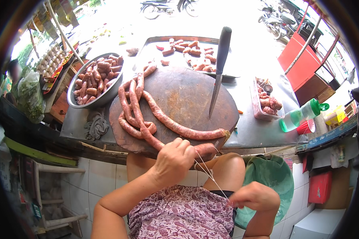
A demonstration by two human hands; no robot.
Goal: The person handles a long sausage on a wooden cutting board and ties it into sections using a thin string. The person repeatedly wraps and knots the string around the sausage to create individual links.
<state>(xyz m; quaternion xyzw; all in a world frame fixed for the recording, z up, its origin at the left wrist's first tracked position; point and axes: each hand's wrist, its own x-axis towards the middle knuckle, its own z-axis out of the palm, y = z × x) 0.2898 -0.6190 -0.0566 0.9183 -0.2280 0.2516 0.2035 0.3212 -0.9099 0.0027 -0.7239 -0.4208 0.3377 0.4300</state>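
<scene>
My left hand [176, 159] is closed around a long raw sausage rope [134, 101] at the near edge of a round wooden chopping block [182, 89]. A short sausage end [205, 148] sticks out to the right of that fist. White string [211, 176] runs from the sausage there down to my right hand [254, 195], whose fingers pinch it above my lap. The rest of the rope lies looped on the block's left side, with one length [179, 124] curving across to the right. A dark-handled knife [220, 71] stands with its tip on the block.
A metal bowl [71, 100] of sausage links is at the left, beside a grey rag [96, 125]. Behind the block lies a metal tray [149, 41] with short links. A plastic tub [267, 116] of meat, a green-capped bottle [300, 115] and a red cup [305, 127] are at the right.
</scene>
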